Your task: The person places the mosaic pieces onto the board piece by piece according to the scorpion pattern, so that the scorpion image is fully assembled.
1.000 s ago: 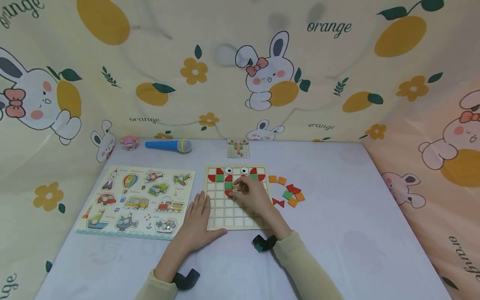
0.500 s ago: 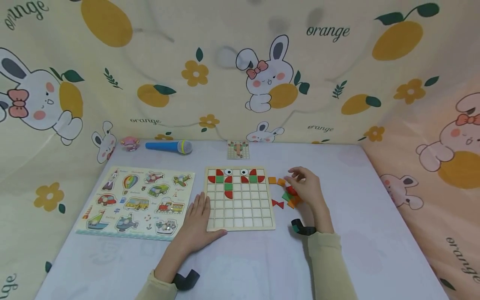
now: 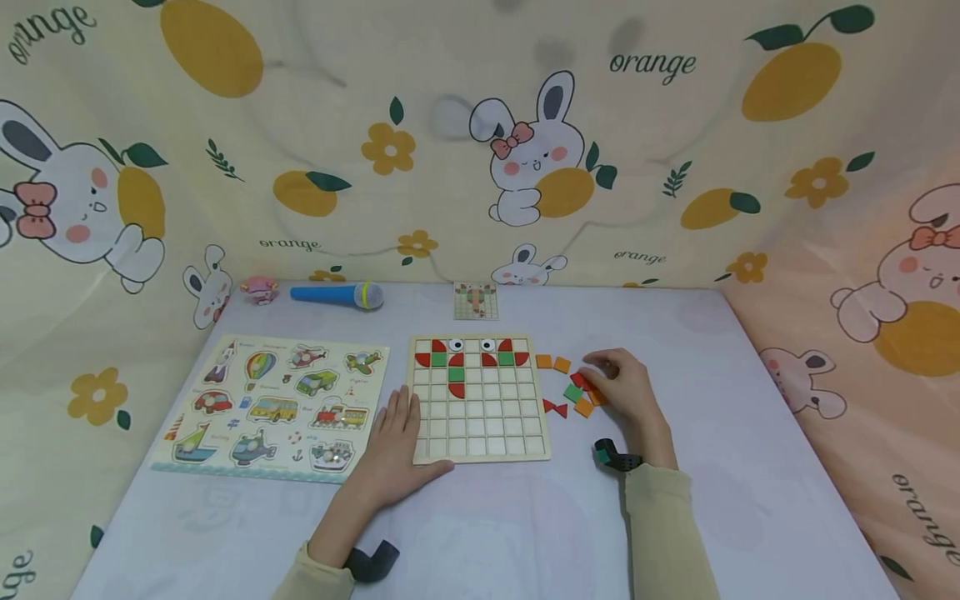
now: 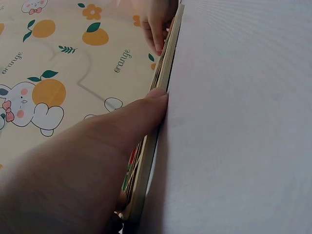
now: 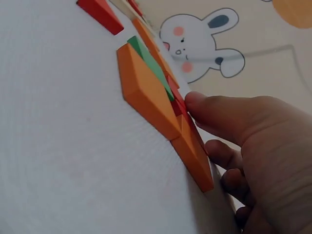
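Note:
My left hand [image 3: 396,446] lies flat at the front-left corner of a wooden grid board [image 3: 498,427]. Its thumb presses along the board's front edge, seen close in the left wrist view. Red quarter-circle, green square and round eye pieces sit in the board's upper cells. My right hand [image 3: 630,396] is over the loose pieces right of the board. There the thumb [image 5: 214,109] meets a red piece [image 5: 179,103], with the other fingers bent below; I cannot tell whether they pinch it. An orange tile [image 5: 148,90] and a green tile [image 5: 148,63] lie beside it.
A puzzle board with vehicle pictures [image 3: 273,400] lies at the left. Behind the grid board is a small pattern card [image 3: 476,301]. A blue toy microphone [image 3: 330,294] and a pink figurine [image 3: 259,288] are at the back left. Two red triangles [image 3: 556,408] lie near the board's right edge.
My right hand has left the grid board and moved right to the loose pieces, shifting slightly there since. The left hand has stayed in place.

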`<state>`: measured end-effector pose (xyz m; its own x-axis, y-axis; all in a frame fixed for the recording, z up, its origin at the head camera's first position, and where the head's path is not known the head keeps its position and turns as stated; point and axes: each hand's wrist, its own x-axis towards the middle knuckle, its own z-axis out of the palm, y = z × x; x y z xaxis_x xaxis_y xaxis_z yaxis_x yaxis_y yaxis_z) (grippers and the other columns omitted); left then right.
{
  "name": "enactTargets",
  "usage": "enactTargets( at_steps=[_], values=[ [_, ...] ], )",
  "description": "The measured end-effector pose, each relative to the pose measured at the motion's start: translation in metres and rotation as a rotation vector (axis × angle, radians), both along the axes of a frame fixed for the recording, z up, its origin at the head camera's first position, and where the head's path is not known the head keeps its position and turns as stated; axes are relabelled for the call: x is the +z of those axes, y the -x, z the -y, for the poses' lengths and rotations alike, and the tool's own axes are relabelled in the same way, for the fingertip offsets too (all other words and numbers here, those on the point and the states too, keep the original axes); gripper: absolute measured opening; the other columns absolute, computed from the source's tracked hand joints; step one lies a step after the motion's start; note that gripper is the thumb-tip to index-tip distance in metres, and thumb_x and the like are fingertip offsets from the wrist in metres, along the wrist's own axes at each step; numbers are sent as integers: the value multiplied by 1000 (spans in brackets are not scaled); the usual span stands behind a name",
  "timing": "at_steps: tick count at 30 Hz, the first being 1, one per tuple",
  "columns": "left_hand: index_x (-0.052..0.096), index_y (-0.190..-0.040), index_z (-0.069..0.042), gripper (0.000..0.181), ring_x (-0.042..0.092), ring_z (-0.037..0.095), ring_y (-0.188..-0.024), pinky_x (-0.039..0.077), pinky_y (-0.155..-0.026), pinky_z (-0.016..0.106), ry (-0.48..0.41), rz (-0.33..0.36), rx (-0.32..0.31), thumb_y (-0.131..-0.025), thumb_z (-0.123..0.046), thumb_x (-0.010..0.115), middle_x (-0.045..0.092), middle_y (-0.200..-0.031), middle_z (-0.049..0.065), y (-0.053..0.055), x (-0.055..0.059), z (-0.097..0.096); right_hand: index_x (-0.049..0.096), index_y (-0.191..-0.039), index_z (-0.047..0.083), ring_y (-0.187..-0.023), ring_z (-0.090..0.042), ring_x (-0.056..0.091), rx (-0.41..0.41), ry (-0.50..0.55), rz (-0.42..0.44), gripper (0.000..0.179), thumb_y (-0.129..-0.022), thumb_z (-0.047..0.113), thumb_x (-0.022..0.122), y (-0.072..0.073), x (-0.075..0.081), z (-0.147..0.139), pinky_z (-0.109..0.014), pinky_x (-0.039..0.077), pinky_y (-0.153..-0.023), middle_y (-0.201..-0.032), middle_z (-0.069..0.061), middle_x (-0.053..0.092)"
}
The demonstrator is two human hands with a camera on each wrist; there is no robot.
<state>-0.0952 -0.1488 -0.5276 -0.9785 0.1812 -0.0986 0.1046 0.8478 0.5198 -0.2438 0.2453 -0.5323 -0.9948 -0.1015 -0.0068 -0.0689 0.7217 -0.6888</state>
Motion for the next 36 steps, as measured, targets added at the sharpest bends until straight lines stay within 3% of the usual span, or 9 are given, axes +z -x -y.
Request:
enactTargets(
  at_steps=[5,13,19,27,34,36],
  values=[
    [21,-165,9,121,0,42,-164,9,-131,60,-3,11,-2,-87,-64,77,6,-176,26,1,2,1,75,-127,9,-123,-38,53,45,-32,-10,44,-96,40,80,3,1,1,-58,46,-109,-135,-19,62],
    [17,-166,7,122,-4,39,-164,6,-132,58,26,19,-7,-88,-66,75,2,-177,24,4,-3,0,75,-124,9,-129,-40,50,76,-58,-4,46,-91,39,85,2,3,1,-68,25,-116,-133,-19,62],
    [17,-166,7,122,-6,38,-164,6,-132,58,15,28,-11,-87,-67,75,1,-177,23,3,-7,-2,71,-127,6,-127,-38,52,29,-56,31,50,-91,37,85,-3,1,-3,-60,42,-117,-137,-19,59],
    [16,-166,7,123,-6,38,-164,6,-132,57,32,43,-1,-88,-68,74,0,-176,23,1,-6,-1,77,-104,6,-112,-35,57,49,-31,-16,24,-94,28,83,-2,1,-6,-52,53,-100,-126,-18,63],
    [19,-165,9,122,-3,41,-164,7,-131,60,28,10,-3,-87,-66,76,2,-176,25,2,-5,0,74,-128,8,-111,-35,54,70,-78,-50,36,-97,25,79,1,0,0,-52,51,-99,-129,-19,61],
    [18,-165,8,122,-4,40,-164,6,-131,59,31,16,-4,-87,-67,75,1,-176,24,2,-6,0,74,-128,8,-111,-35,54,65,-93,-54,36,-98,26,78,1,-1,3,-53,50,-98,-129,-20,61]
  ],
)
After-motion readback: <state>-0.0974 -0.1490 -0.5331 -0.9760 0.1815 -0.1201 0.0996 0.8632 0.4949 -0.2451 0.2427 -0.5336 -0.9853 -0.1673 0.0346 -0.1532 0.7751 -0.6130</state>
